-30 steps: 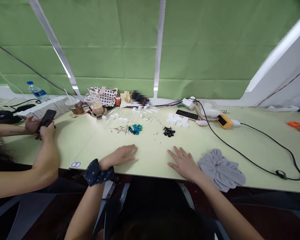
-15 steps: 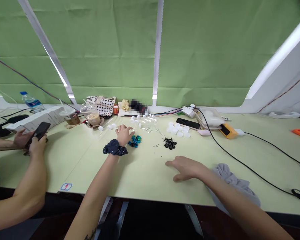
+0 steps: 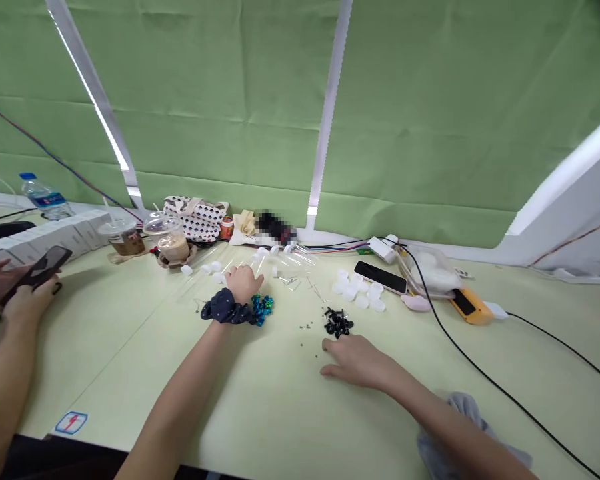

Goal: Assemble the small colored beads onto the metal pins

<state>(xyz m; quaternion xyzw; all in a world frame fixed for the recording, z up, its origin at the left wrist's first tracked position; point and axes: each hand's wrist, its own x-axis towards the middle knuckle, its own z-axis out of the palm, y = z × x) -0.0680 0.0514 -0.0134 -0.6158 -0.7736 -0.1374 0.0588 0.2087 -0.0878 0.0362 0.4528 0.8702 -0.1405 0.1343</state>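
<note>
My left hand (image 3: 244, 284), a dark dotted scrunchie (image 3: 225, 307) round its wrist, reaches over the table beside several clear thin tubes (image 3: 211, 261). Its thumb is apart from the bent fingers; their tips are partly hidden, and I see nothing held. Close to that wrist lies a pile of shiny blue-green small parts (image 3: 263, 309). My right hand (image 3: 357, 360) rests low over the tabletop, index finger and thumb apart, with nothing between them. Just beyond it sits a heap of black round-headed parts with stems (image 3: 338, 323). Tiny bits (image 3: 307, 326) are scattered left of that heap.
White caps (image 3: 356, 289) lie near a phone (image 3: 381, 277). Thin metal pieces (image 3: 295, 283) are at mid-table. A black cable (image 3: 445, 337) crosses the right side by a yellow device (image 3: 471, 307). Left stand drink cups (image 3: 173, 248); another person's hands hold a phone (image 3: 37, 272).
The view has shifted, so the table sits lower in the picture. My left hand's fingers look more bent. My right hand is nearer the black parts.
</note>
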